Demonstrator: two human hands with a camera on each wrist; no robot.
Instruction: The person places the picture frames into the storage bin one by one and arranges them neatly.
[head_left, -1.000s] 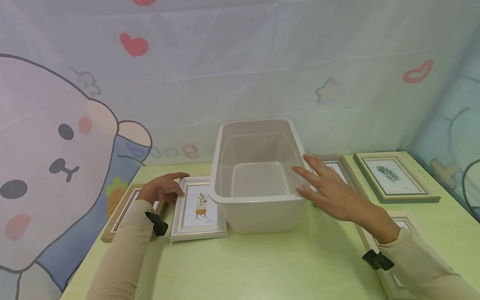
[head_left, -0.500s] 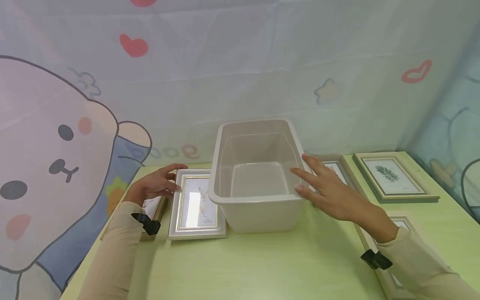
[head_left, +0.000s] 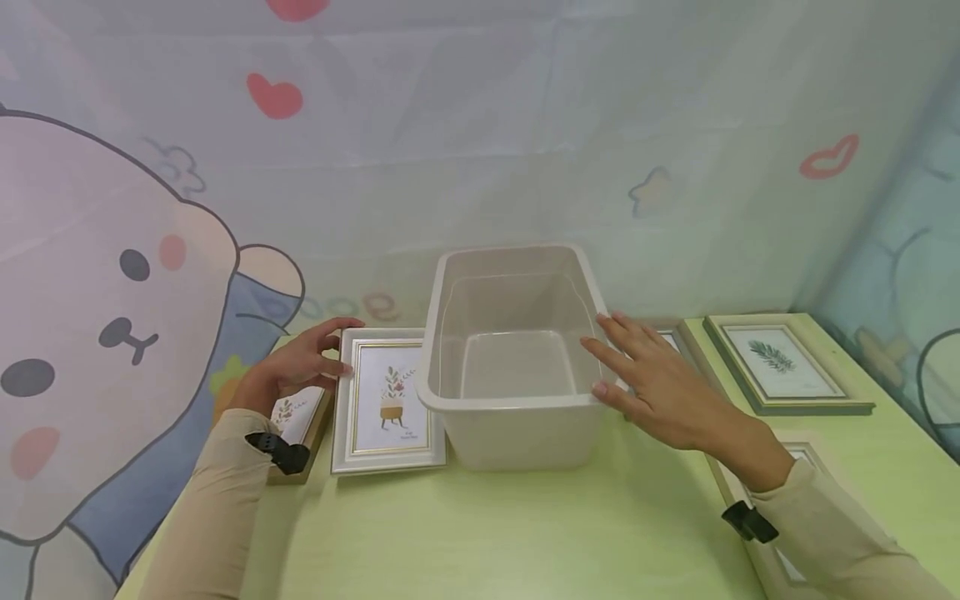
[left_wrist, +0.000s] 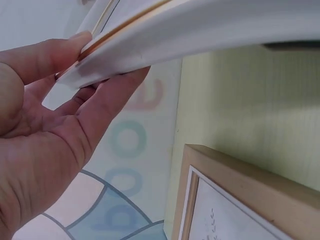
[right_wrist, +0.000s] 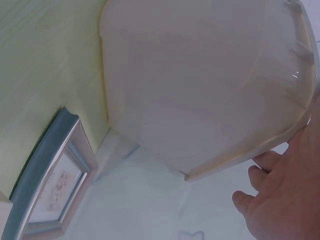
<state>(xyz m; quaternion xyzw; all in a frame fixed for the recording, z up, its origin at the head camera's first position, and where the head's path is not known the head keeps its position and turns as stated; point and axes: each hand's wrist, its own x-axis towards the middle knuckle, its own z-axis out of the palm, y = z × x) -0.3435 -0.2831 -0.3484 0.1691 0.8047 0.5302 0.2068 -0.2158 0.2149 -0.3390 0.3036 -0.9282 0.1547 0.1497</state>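
My left hand (head_left: 303, 367) pinches the upper left edge of a white picture frame (head_left: 342, 417) with a gold inner line and a potted-plant print. In the left wrist view, the thumb lies on the face of the frame (left_wrist: 150, 47) and fingers are under it; that edge is raised off the table. The frame's right side passes behind the front left rim of a beige plastic bin (head_left: 525, 437). With fingers spread, my right hand (head_left: 660, 387) rests at the bin's right rim. The right wrist view shows the bin's outer side (right_wrist: 195, 85) beside the hand (right_wrist: 287, 190).
A tan picture frame (head_left: 318, 433) lies left of the white one, partly under my left forearm. On the right are a green-edged frame with a leaf print (head_left: 780, 362), a frame partly hidden by my right hand (head_left: 697, 354), and another under the right forearm (head_left: 810, 446). A printed cloth (head_left: 480, 125) hangs behind.
My left hand has moved up and slightly left, taking hold of the white picture frame and raising its far left edge. The right hand stays at the bin's rim.
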